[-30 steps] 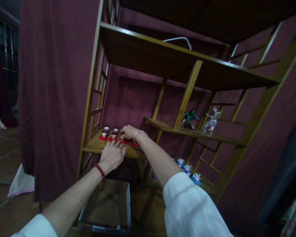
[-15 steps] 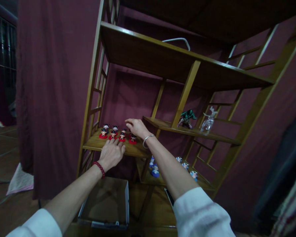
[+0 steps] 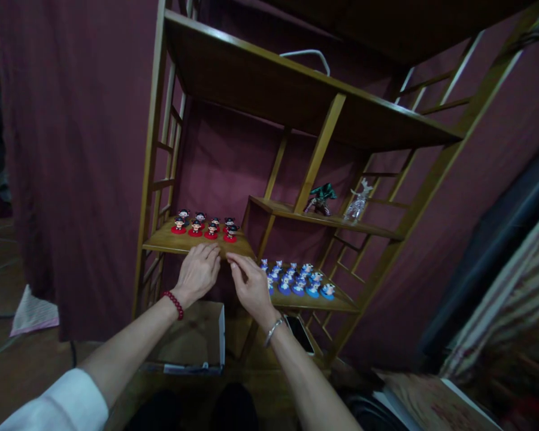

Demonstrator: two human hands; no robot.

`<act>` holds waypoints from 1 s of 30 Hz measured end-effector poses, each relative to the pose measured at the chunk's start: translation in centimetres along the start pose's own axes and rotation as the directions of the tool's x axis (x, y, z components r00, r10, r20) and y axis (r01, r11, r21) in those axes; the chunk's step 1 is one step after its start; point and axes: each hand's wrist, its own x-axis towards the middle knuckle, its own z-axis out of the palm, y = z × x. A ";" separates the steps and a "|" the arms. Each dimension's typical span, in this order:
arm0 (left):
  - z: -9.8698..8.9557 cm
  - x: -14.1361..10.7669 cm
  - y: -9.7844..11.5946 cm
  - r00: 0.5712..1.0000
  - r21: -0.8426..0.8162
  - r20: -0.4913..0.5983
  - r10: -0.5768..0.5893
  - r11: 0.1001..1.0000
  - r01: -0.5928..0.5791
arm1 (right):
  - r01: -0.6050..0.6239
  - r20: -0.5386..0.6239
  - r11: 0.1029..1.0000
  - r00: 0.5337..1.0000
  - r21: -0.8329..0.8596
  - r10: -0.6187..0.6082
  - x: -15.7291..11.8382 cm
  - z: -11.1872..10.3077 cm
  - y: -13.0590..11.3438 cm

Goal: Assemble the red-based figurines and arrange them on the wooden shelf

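Note:
Several small figurines with black hair and red bases (image 3: pixel 196 227) stand in two rows on the left wooden shelf (image 3: pixel 170 240). My left hand (image 3: pixel 199 272), with a red bead bracelet, is at that shelf's front edge, just below the figurines; its fingers are extended and nothing shows in them. To its right, my right hand (image 3: pixel 250 284), with a silver bracelet, has its fingertips by the same edge. Its thumb and index finger are slightly apart, with nothing seen between them. Several blue and purple figurines (image 3: pixel 298 286) stand on the lower right shelf, partly behind my right hand.
An open cardboard box (image 3: pixel 191 338) lies below the left shelf. A green figure (image 3: pixel 321 199) and a clear deer-like figure (image 3: pixel 358 202) stand on the middle shelf. A dark flat device (image 3: pixel 299 335) lies low on the right. Purple curtain (image 3: pixel 76 167) hangs at left.
My right hand has come down from the right end of the red-based figurines to the shelf edge. My left hand has drawn slightly back from the front row. The view has shifted right and down.

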 end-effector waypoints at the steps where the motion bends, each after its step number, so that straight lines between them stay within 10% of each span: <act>1: 0.2 -0.6 0.6 1.000 -0.025 -0.011 0.022 0.999 -0.023 | -0.010 -0.012 1.000 1.000 0.022 0.010 -1.2 0.2 0.1; 11: 5.4 -9.6 6.5 0.988 -0.301 0.138 -0.071 0.947 0.110 | -0.240 0.014 0.966 0.971 0.095 0.240 -12.7 1.8 1.5; 18: 9.9 -14.4 11.3 0.853 -0.345 0.519 -0.052 0.900 0.265 | -0.432 0.082 0.901 0.900 0.048 0.428 -21.5 1.2 4.7; 30: 13.8 -16.7 16.3 0.618 -0.350 0.770 0.156 0.914 0.206 | -0.799 -0.091 0.561 0.589 -0.217 0.803 -36.1 -3.7 13.4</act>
